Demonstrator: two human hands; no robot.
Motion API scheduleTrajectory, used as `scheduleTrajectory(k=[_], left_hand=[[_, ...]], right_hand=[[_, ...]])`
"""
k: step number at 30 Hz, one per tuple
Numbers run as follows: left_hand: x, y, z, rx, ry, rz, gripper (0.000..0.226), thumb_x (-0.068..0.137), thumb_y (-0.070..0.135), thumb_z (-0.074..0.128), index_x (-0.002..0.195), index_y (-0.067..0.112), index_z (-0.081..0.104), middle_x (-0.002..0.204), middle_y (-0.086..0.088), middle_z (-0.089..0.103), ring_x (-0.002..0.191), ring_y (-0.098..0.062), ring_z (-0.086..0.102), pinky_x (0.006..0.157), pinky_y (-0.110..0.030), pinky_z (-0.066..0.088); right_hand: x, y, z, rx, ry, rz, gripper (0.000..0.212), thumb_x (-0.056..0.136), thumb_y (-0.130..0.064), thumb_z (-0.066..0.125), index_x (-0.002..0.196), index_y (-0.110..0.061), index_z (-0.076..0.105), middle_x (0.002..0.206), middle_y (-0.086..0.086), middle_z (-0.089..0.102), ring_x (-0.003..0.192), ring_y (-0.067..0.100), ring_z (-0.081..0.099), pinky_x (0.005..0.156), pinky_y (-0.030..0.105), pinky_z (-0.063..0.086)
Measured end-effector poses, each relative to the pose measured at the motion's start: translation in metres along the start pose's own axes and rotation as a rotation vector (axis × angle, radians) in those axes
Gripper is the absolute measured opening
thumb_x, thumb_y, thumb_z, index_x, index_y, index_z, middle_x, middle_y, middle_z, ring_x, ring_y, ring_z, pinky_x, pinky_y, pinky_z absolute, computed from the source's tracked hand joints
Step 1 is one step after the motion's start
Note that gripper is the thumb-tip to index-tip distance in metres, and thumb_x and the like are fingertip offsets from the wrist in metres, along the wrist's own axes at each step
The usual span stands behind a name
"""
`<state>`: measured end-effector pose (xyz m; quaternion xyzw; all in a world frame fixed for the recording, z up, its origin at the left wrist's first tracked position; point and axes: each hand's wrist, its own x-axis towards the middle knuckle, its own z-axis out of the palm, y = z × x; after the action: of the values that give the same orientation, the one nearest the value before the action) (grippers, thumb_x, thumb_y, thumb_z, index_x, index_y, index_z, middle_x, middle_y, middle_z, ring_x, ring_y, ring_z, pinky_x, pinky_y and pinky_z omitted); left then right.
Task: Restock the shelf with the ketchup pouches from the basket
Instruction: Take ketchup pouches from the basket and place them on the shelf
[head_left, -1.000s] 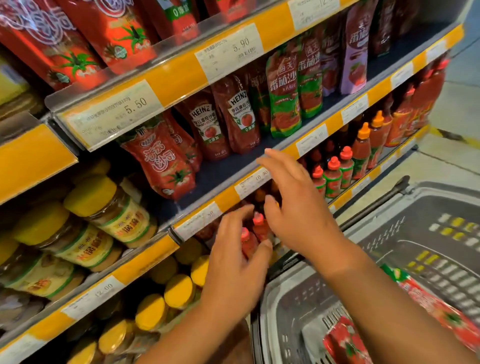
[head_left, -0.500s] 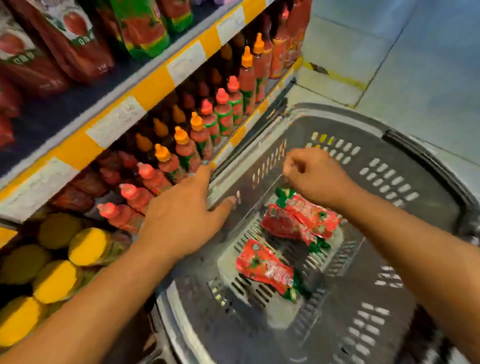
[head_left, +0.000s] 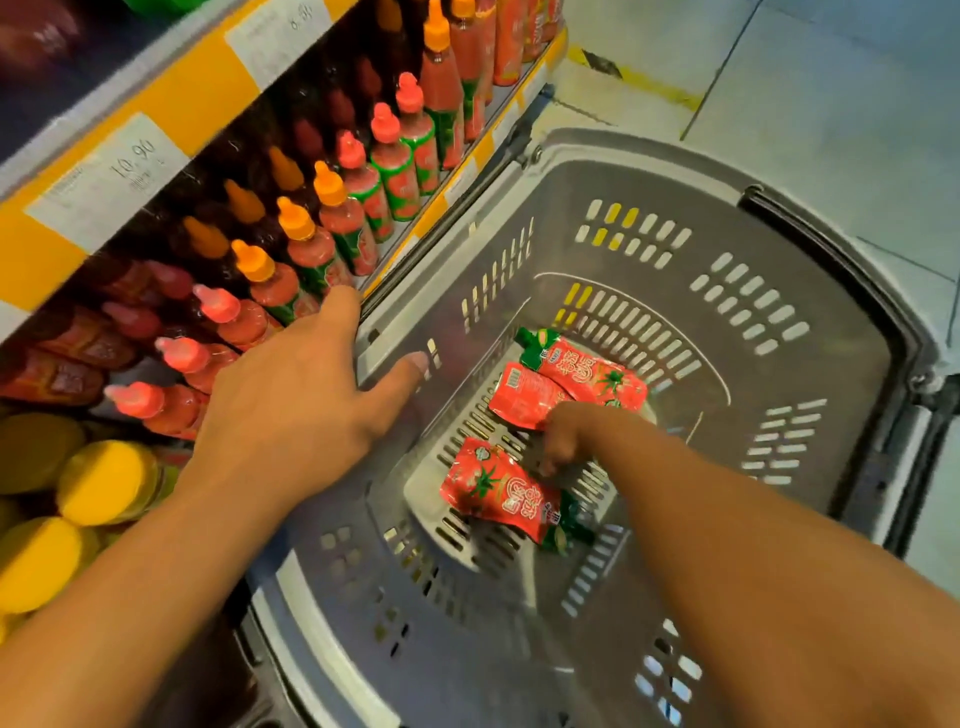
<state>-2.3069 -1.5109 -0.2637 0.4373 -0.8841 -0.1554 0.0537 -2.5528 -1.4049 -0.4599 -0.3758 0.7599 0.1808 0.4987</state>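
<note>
Right hand (head_left: 563, 441) has dropped from above the grey slotted plastic basket (head_left: 779, 291) to its floor since half a sec ago; fingers now curl down between the pouches, touching the middle red ketchup pouch w/ barcode side up (head_left: 524, 397), but can't tell if they've actually closed on it. Left hand (head_left: 291, 410) stays spread flat on the basket rim, thumb on the inner wall, gripping nothing. Three pouches left in the basket: the barcode one, a red pouch w/ green spout behind it (head_left: 592, 371), another nearer (head_left: 498, 493). Pick is underway; yellow-edged shelf (head_left: 171, 98) w/ price tags awaits.
</note>
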Motion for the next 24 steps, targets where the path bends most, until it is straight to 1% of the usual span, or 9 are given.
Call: scheduleTrajectory(k=[2,4,6,8,12,14,17,20,24], left_hand=[[0.0,-0.001,0.002,0.009,0.004,-0.007,0.055,0.092,0.076,0.047,0.089,0.024,0.03,0.064,0.002,0.047,0.056,-0.02,0.044,0.05,-0.035,0.027],[0.001,-0.002,0.003,0.016,0.004,-0.016,0.056,0.091,0.076,0.046,0.09,0.023,0.031,0.065,0.002,0.048,0.058,-0.024,0.045,0.051,-0.036,0.028],[0.001,-0.003,0.003,0.021,0.003,-0.021,0.057,0.091,0.077,0.046,0.091,0.022,0.031,0.066,0.001,0.049,0.06,-0.027,0.047,0.052,-0.037,0.03],[0.001,-0.003,0.004,0.023,0.002,-0.023,0.056,0.091,0.077,0.046,0.091,0.022,0.032,0.067,0.0,0.049,0.062,-0.03,0.048,0.053,-0.038,0.032],[0.001,-0.002,0.003,0.013,0.003,-0.024,0.055,0.09,0.077,0.045,0.09,0.024,0.031,0.068,0.001,0.047,0.063,-0.031,0.046,0.053,-0.038,0.03],[0.001,-0.003,0.003,0.018,0.001,-0.03,0.056,0.09,0.078,0.044,0.09,0.024,0.031,0.069,0.001,0.047,0.065,-0.032,0.046,0.053,-0.038,0.03],[0.002,-0.005,0.004,0.031,0.001,-0.024,0.055,0.09,0.078,0.041,0.091,0.024,0.031,0.072,0.0,0.047,0.066,-0.033,0.047,0.054,-0.039,0.031],[0.003,-0.004,0.004,0.043,-0.004,-0.032,0.055,0.091,0.078,0.041,0.09,0.024,0.03,0.076,0.0,0.047,0.069,-0.033,0.047,0.057,-0.039,0.032],[0.002,-0.004,0.003,0.038,-0.012,-0.042,0.052,0.091,0.078,0.042,0.093,0.027,0.033,0.088,0.001,0.047,0.079,-0.031,0.047,0.064,-0.041,0.037]], right_hand=[[0.006,-0.019,0.023,0.003,-0.13,0.021,0.043,0.082,-0.034,0.087,0.115,-0.009,0.076,0.117,0.011,0.073,0.106,0.032,0.071,0.098,0.048,0.058],[0.011,-0.03,0.044,0.032,-0.182,0.042,0.057,0.081,-0.033,0.089,0.128,-0.007,0.071,0.129,0.009,0.071,0.117,0.032,0.069,0.096,0.042,0.057],[0.016,-0.032,0.063,0.032,-0.071,0.075,0.074,0.067,-0.036,0.096,0.13,-0.01,0.068,0.128,0.011,0.07,0.116,0.034,0.069,0.096,0.044,0.058],[0.022,-0.03,0.08,0.029,0.018,0.144,0.079,0.06,-0.038,0.094,0.131,-0.015,0.066,0.129,0.012,0.067,0.121,0.037,0.063,0.102,0.051,0.054],[0.017,-0.021,0.095,-0.022,0.165,0.175,0.058,0.08,-0.032,0.08,0.133,-0.019,0.061,0.136,0.012,0.062,0.137,0.038,0.047,0.112,0.054,0.04],[0.016,-0.022,0.097,-0.044,0.204,0.147,0.053,0.084,-0.031,0.076,0.133,-0.018,0.061,0.135,0.013,0.063,0.136,0.037,0.049,0.113,0.054,0.038],[0.014,-0.027,0.095,-0.021,0.19,0.091,0.043,0.079,-0.03,0.076,0.12,-0.018,0.067,0.118,0.009,0.071,0.115,0.033,0.066,0.105,0.049,0.05],[0.01,-0.031,0.079,-0.049,0.124,0.014,0.037,0.075,-0.026,0.079,0.107,-0.012,0.07,0.099,0.008,0.069,0.097,0.032,0.071,0.089,0.044,0.061],[-0.004,-0.034,0.031,-0.164,0.107,-0.085,0.027,0.076,-0.02,0.08,0.099,-0.008,0.073,0.097,0.012,0.074,0.088,0.03,0.072,0.081,0.042,0.064]])
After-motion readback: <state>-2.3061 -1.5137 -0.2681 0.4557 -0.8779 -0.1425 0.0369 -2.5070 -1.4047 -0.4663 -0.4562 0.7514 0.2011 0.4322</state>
